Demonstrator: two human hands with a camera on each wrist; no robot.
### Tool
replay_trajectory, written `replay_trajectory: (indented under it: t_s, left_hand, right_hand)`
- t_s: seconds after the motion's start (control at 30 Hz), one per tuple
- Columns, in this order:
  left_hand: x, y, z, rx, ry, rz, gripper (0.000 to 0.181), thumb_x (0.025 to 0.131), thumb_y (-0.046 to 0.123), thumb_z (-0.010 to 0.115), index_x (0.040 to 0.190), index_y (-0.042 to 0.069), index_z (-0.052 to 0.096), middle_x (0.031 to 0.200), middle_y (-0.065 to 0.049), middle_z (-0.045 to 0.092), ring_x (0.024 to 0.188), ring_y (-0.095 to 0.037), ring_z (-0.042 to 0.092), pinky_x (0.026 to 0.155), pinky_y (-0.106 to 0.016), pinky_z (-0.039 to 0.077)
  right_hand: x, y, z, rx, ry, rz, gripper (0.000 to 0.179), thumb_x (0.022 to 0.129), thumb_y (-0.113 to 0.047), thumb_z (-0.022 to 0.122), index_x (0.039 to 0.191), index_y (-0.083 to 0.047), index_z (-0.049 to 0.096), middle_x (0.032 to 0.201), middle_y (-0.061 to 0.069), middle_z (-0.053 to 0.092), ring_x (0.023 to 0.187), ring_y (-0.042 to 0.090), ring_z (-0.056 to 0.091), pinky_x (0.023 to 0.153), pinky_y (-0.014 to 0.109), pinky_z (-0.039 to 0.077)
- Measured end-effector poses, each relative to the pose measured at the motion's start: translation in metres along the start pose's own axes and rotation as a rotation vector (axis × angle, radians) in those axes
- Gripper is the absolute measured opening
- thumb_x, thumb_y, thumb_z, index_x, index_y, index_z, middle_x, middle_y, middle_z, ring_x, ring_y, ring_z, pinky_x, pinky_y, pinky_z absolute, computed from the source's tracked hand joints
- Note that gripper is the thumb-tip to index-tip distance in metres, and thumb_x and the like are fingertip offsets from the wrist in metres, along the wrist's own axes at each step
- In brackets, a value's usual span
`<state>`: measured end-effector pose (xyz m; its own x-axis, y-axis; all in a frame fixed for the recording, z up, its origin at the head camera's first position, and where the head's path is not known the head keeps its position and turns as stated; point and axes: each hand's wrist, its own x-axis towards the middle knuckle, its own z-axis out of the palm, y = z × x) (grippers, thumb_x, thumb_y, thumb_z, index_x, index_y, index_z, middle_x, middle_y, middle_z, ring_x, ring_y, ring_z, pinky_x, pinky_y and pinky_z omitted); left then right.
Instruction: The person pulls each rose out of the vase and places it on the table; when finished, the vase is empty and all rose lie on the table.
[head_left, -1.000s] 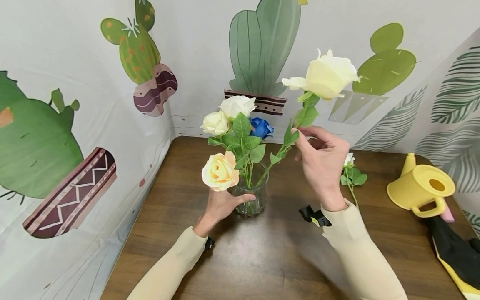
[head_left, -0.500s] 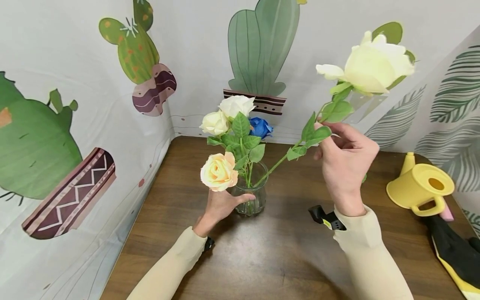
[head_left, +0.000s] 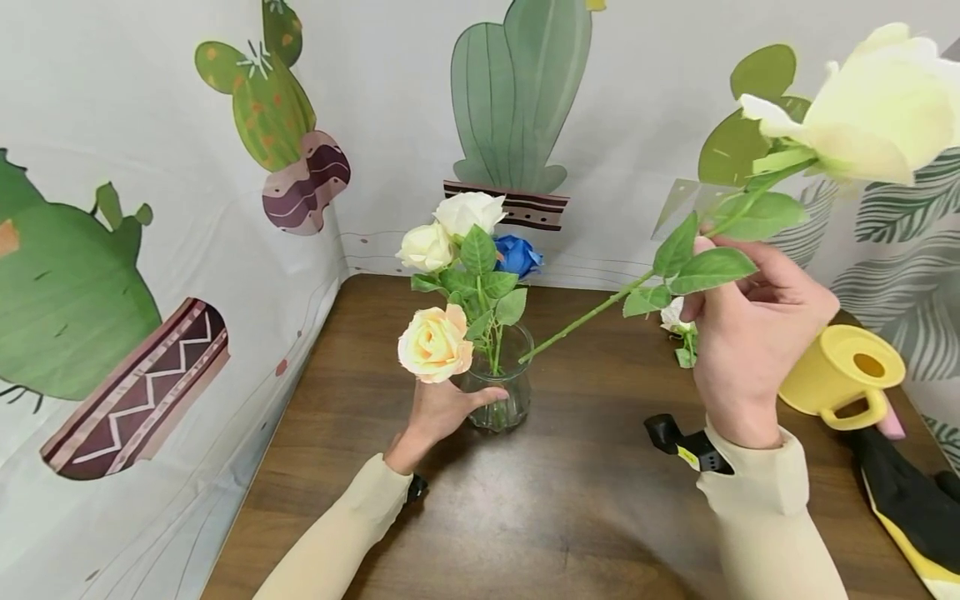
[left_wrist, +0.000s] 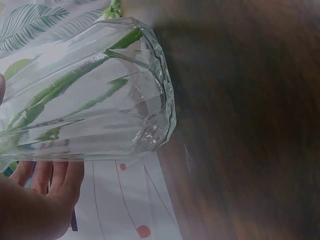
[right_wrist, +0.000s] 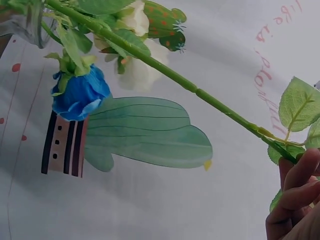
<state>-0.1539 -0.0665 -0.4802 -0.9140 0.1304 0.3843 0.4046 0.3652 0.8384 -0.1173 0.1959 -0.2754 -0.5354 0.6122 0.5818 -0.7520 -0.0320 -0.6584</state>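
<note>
My left hand [head_left: 437,412] holds the clear glass vase [head_left: 516,402], thumb across its front. Green stems show through the glass [left_wrist: 100,100] in the left wrist view. In the vase stand a peach rose [head_left: 435,343], a blue rose [head_left: 517,256] and two white roses [head_left: 471,214]. Up at the right, my right hand [head_left: 761,337] pinches the leafy stem of a large white rose [head_left: 873,121]. That stem [head_left: 577,323] slants down to the left, its low end at the vase rim; whether it is inside the rim I cannot tell.
On the brown wooden table [head_left: 570,500], another white flower [head_left: 677,317] lies partly hidden behind my right hand. At the right are a yellow watering can [head_left: 832,375], a pink item [head_left: 890,423] and a black-and-yellow glove [head_left: 900,492]. A cactus-print cloth [head_left: 390,100] hangs behind.
My right hand has moved right with the large white rose, which tilts further over. Its stem has drawn up out of the vase to about the rim. My left hand stays at the vase.
</note>
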Motion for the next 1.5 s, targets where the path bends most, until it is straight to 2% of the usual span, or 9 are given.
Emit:
replay_trajectory:
  t_s: [0.17, 0.33, 0.5, 0.67, 0.77, 0.87, 1.1, 1.4, 1.5]
  left_hand:
    - [0.0, 0.0, -0.001, -0.017, -0.011, -0.037, 0.121, 0.065, 0.02, 0.108, 0.165, 0.007, 0.039, 0.167, -0.01, 0.049, 0.154, -0.028, 0.046, 0.131, -0.054, 0.039]
    - [0.0, 0.001, -0.001, 0.001, 0.005, -0.036, 0.109, 0.064, 0.02, 0.108, 0.154, 0.003, 0.048, 0.154, -0.013, 0.058, 0.146, -0.028, 0.052, 0.127, -0.053, 0.042]
    - [0.0, 0.002, -0.001, -0.018, 0.002, -0.037, 0.108, 0.065, 0.019, 0.108, 0.154, 0.004, 0.049, 0.154, -0.013, 0.058, 0.146, -0.028, 0.052, 0.127, -0.054, 0.042]
    - [0.0, 0.002, -0.001, -0.043, -0.016, -0.062, 0.119, 0.066, 0.02, 0.107, 0.164, 0.007, 0.04, 0.167, -0.01, 0.05, 0.154, -0.027, 0.046, 0.132, -0.055, 0.038]
    - [0.0, 0.001, -0.001, -0.043, -0.014, -0.055, 0.118, 0.066, 0.018, 0.107, 0.163, 0.006, 0.041, 0.164, -0.011, 0.052, 0.152, -0.027, 0.047, 0.13, -0.055, 0.039]
    - [0.0, 0.001, -0.001, -0.034, 0.0, -0.035, 0.112, 0.065, 0.016, 0.107, 0.157, 0.003, 0.045, 0.156, -0.014, 0.056, 0.147, -0.027, 0.051, 0.128, -0.055, 0.042]
    - [-0.001, 0.003, 0.0, 0.005, -0.001, 0.001, 0.109, 0.066, 0.018, 0.107, 0.156, 0.001, 0.046, 0.153, -0.017, 0.059, 0.146, -0.032, 0.053, 0.126, -0.056, 0.044]
    - [-0.001, 0.001, -0.002, -0.037, -0.004, -0.009, 0.123, 0.067, 0.018, 0.106, 0.167, 0.007, 0.035, 0.168, -0.012, 0.047, 0.155, -0.03, 0.046, 0.131, -0.056, 0.04]
    - [-0.001, 0.002, -0.002, -0.021, -0.003, -0.004, 0.116, 0.067, 0.018, 0.106, 0.162, 0.005, 0.041, 0.16, -0.014, 0.054, 0.15, -0.03, 0.05, 0.128, -0.057, 0.042]
  right_hand:
    - [0.003, -0.008, -0.004, 0.039, 0.03, -0.011, 0.019, 0.084, 0.014, 0.08, 0.091, 0.029, 0.071, 0.048, 0.006, 0.061, 0.033, 0.012, 0.041, 0.038, 0.02, 0.033]
    - [0.003, -0.011, -0.011, 0.05, 0.028, 0.0, 0.025, 0.082, 0.013, 0.084, 0.089, 0.031, 0.069, 0.045, 0.007, 0.057, 0.033, 0.013, 0.039, 0.037, 0.021, 0.032]
    - [0.003, -0.008, -0.025, -0.006, -0.003, 0.028, 0.023, 0.083, 0.011, 0.084, 0.09, 0.029, 0.071, 0.046, 0.006, 0.058, 0.033, 0.012, 0.042, 0.038, 0.019, 0.035]
    - [0.003, -0.002, -0.039, -0.05, -0.044, 0.084, 0.014, 0.083, 0.013, 0.082, 0.088, 0.024, 0.074, 0.046, 0.005, 0.059, 0.036, 0.011, 0.045, 0.041, 0.019, 0.039]
    - [0.003, 0.0, -0.048, -0.094, -0.069, 0.154, 0.01, 0.084, 0.013, 0.082, 0.09, 0.018, 0.078, 0.05, 0.004, 0.063, 0.039, 0.01, 0.05, 0.043, 0.017, 0.042]
    - [0.003, 0.003, -0.059, -0.219, -0.086, 0.207, 0.007, 0.084, 0.011, 0.081, 0.091, 0.01, 0.082, 0.055, 0.0, 0.069, 0.044, 0.006, 0.057, 0.046, 0.014, 0.046]
    - [0.007, 0.013, -0.085, -0.66, -0.169, 0.26, 0.02, 0.089, 0.004, 0.078, 0.089, -0.014, 0.087, 0.066, -0.02, 0.074, 0.056, -0.006, 0.063, 0.053, 0.009, 0.048]
    - [0.017, 0.033, -0.122, -0.921, -0.33, 0.446, 0.021, 0.095, -0.012, 0.081, 0.09, -0.033, 0.084, 0.071, -0.037, 0.069, 0.066, -0.016, 0.063, 0.058, 0.005, 0.047]
    - [0.02, 0.045, -0.136, -0.985, -0.4, 0.476, 0.009, 0.098, -0.017, 0.079, 0.1, -0.022, 0.086, 0.071, -0.043, 0.065, 0.068, -0.019, 0.059, 0.057, 0.006, 0.046]
